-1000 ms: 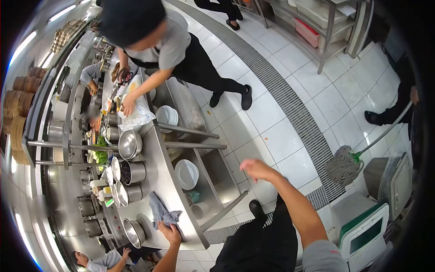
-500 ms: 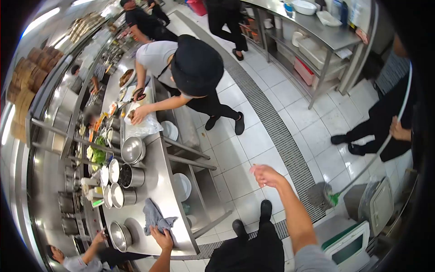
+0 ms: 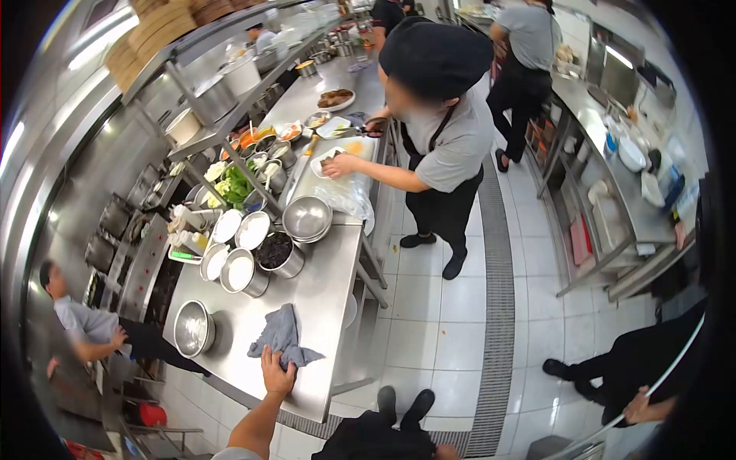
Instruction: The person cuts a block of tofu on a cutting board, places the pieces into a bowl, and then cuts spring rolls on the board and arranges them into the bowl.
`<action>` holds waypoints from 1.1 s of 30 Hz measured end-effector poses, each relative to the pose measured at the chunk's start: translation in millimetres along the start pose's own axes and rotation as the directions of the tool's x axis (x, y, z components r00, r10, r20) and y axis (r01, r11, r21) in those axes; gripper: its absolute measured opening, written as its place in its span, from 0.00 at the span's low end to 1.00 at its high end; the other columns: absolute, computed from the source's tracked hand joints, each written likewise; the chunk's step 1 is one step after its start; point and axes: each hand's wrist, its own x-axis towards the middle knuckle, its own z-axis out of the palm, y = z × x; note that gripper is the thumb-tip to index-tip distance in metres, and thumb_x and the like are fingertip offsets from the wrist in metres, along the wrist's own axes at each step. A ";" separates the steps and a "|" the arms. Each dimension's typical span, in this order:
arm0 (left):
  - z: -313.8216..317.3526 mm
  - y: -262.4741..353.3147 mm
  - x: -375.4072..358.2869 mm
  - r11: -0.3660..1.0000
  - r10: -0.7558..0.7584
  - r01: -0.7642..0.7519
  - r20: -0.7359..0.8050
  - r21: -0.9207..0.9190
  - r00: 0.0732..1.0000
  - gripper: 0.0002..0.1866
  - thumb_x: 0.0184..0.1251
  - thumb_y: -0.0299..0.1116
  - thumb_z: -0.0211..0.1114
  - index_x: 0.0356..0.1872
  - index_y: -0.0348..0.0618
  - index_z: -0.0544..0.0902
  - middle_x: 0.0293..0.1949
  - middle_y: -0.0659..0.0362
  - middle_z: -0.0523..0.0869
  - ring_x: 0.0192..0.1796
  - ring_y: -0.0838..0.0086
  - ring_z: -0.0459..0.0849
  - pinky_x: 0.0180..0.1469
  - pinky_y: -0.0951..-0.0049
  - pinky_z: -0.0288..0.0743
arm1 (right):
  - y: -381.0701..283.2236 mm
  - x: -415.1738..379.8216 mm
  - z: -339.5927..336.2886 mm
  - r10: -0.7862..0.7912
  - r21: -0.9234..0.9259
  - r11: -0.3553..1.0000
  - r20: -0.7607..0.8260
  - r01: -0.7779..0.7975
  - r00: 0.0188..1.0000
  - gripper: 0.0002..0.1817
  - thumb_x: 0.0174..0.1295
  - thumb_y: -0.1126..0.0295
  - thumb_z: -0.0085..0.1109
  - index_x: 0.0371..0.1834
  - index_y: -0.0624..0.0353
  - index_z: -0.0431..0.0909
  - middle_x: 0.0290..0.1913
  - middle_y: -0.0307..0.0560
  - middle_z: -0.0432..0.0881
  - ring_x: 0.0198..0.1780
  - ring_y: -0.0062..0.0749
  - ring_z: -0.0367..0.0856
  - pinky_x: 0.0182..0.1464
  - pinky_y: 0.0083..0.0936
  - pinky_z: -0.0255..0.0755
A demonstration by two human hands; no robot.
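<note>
My left hand (image 3: 277,372) rests on the lower edge of a crumpled grey-blue cloth (image 3: 277,335) on the steel table (image 3: 310,383). Its fingers are spread over the cloth. To the left of the cloth stands a steel bowl (image 3: 193,328). Only a small blurred part of my right hand (image 3: 446,452) shows at the bottom edge, beside my dark clothing, and its fingers cannot be made out.
Several steel containers (image 3: 244,272) and stacked bowls (image 3: 307,218) stand farther up the table. Across the corner, a co-worker (image 3: 452,146) holds scissors and a small white dish. Another person (image 3: 636,376) at the right grips a long pole. A person (image 3: 92,326) stands at the left.
The view has swung to the right and up. My right hand has dropped from its raised position over the floor to the bottom edge. My left hand remains on the cloth.
</note>
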 end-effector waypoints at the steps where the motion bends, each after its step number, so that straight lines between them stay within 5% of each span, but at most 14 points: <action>1: 0.5 0.8 0.2 1.000 -0.010 0.010 -0.006 -0.019 1.000 0.23 0.60 0.36 0.69 0.54 0.38 0.77 0.69 0.33 0.71 0.76 0.38 0.62 0.77 0.44 0.57 | 3.0 -14.1 3.7 0.099 0.112 0.988 0.033 -0.102 0.995 0.14 0.73 0.62 0.53 0.47 0.58 0.84 0.37 0.54 0.86 0.31 0.48 0.87 0.24 0.46 0.78; 5: -1.4 1.4 0.4 0.999 0.003 -0.005 -0.051 -0.043 0.999 0.21 0.58 0.37 0.71 0.51 0.39 0.80 0.68 0.35 0.72 0.76 0.40 0.63 0.77 0.45 0.58 | 72.2 -3.4 -9.0 0.383 0.584 0.735 0.061 -0.344 0.922 0.11 0.68 0.67 0.53 0.47 0.57 0.83 0.32 0.52 0.84 0.29 0.47 0.85 0.27 0.46 0.77; 7: -2.6 3.7 0.7 0.999 -0.005 0.003 -0.055 -0.039 0.998 0.22 0.57 0.37 0.71 0.51 0.39 0.80 0.68 0.36 0.72 0.76 0.39 0.63 0.77 0.44 0.58 | 119.2 34.5 -25.9 0.578 0.869 0.207 0.262 -0.450 0.773 0.14 0.68 0.66 0.49 0.43 0.58 0.85 0.21 0.50 0.81 0.21 0.41 0.83 0.20 0.41 0.76; 9: -5.7 6.9 1.3 0.998 0.004 -0.008 -0.068 -0.057 0.998 0.22 0.57 0.37 0.71 0.50 0.38 0.80 0.68 0.36 0.73 0.75 0.38 0.63 0.77 0.43 0.58 | 100.1 35.3 -122.2 0.738 0.946 0.080 0.156 -0.314 0.657 0.13 0.65 0.71 0.50 0.45 0.59 0.85 0.24 0.49 0.81 0.21 0.39 0.83 0.20 0.40 0.78; 14: -4.0 5.1 1.7 0.997 0.014 -0.021 -0.094 -0.074 0.996 0.21 0.55 0.37 0.71 0.49 0.37 0.81 0.67 0.36 0.73 0.75 0.37 0.63 0.77 0.42 0.57 | 69.7 64.2 -267.0 0.811 0.954 0.227 -0.074 -0.195 0.580 0.13 0.64 0.75 0.49 0.44 0.60 0.85 0.28 0.50 0.83 0.23 0.38 0.84 0.20 0.39 0.80; 16: -5.6 4.5 2.9 0.997 0.016 -0.024 -0.101 -0.078 0.995 0.21 0.54 0.36 0.71 0.48 0.38 0.81 0.67 0.37 0.73 0.75 0.37 0.63 0.77 0.41 0.56 | 53.3 71.8 -287.0 0.700 0.835 0.492 -0.209 -0.248 0.683 0.11 0.63 0.68 0.54 0.40 0.55 0.86 0.29 0.50 0.85 0.21 0.34 0.83 0.26 0.35 0.81; 19: -13.8 13.0 5.2 0.997 -0.010 0.003 -0.082 -0.081 0.997 0.21 0.54 0.36 0.71 0.48 0.38 0.81 0.67 0.38 0.73 0.76 0.38 0.63 0.77 0.40 0.56 | 32.4 99.3 -326.6 0.232 0.132 0.965 -0.037 -0.225 0.972 0.13 0.63 0.60 0.55 0.32 0.53 0.87 0.28 0.50 0.87 0.23 0.42 0.84 0.31 0.39 0.80; 20: -7.9 7.3 3.9 0.996 -0.007 -0.003 -0.106 -0.091 0.994 0.21 0.54 0.36 0.71 0.48 0.39 0.81 0.67 0.39 0.74 0.76 0.38 0.63 0.77 0.40 0.57 | 25.9 125.1 -346.9 -0.237 -0.252 0.942 -0.039 0.220 0.971 0.16 0.63 0.56 0.56 0.29 0.55 0.86 0.29 0.54 0.87 0.30 0.52 0.86 0.36 0.46 0.79; 21: -8.9 4.4 2.6 0.996 -0.004 -0.004 -0.100 -0.087 0.995 0.21 0.54 0.36 0.72 0.48 0.39 0.81 0.67 0.39 0.74 0.76 0.38 0.63 0.77 0.40 0.57 | -14.9 143.7 -386.5 -0.098 -0.261 0.964 -0.174 0.050 0.980 0.19 0.66 0.52 0.55 0.29 0.55 0.85 0.32 0.57 0.86 0.36 0.57 0.85 0.39 0.49 0.78; 22: -10.5 5.4 4.7 0.996 -0.003 -0.006 -0.097 -0.088 0.995 0.21 0.54 0.36 0.72 0.48 0.39 0.81 0.67 0.39 0.74 0.76 0.38 0.63 0.77 0.40 0.57 | -61.4 157.1 -433.8 0.059 0.019 0.998 -0.357 -0.056 0.932 0.22 0.69 0.50 0.53 0.30 0.56 0.85 0.33 0.57 0.86 0.36 0.56 0.85 0.39 0.50 0.77; 24: -14.0 9.5 7.4 0.995 -0.003 -0.006 -0.094 -0.097 0.996 0.20 0.54 0.36 0.72 0.47 0.39 0.81 0.67 0.40 0.74 0.76 0.39 0.63 0.77 0.39 0.56 | -170.9 173.3 -551.5 0.048 0.165 0.985 -0.575 0.058 0.817 0.21 0.70 0.52 0.58 0.29 0.58 0.84 0.29 0.57 0.84 0.31 0.54 0.84 0.34 0.46 0.75; 27: -16.9 9.2 10.2 0.994 -0.023 0.016 -0.063 -0.106 0.998 0.20 0.54 0.36 0.72 0.47 0.39 0.81 0.67 0.40 0.74 0.76 0.38 0.63 0.77 0.39 0.56 | -296.2 201.7 -695.5 -0.065 0.070 0.986 -0.666 0.149 0.743 0.17 0.71 0.55 0.59 0.33 0.57 0.86 0.28 0.52 0.85 0.31 0.51 0.85 0.35 0.42 0.76; 30: -16.1 6.3 10.0 0.993 -0.012 0.004 -0.063 -0.117 0.998 0.21 0.53 0.37 0.72 0.47 0.40 0.81 0.67 0.40 0.74 0.76 0.38 0.62 0.77 0.38 0.56 | -360.8 278.0 -781.7 -0.355 -0.206 0.910 -0.837 0.361 0.418 0.12 0.66 0.65 0.56 0.35 0.59 0.86 0.32 0.54 0.87 0.35 0.53 0.86 0.39 0.42 0.78; 33: -13.6 4.1 9.5 0.993 -0.036 0.029 -0.052 -0.118 0.998 0.21 0.52 0.38 0.73 0.46 0.41 0.81 0.66 0.39 0.74 0.76 0.38 0.63 0.77 0.37 0.56 | -415.0 341.0 -827.0 -0.380 -0.366 0.920 -0.739 0.143 0.556 0.12 0.60 0.63 0.62 0.37 0.56 0.90 0.38 0.59 0.89 0.42 0.54 0.90 0.51 0.43 0.82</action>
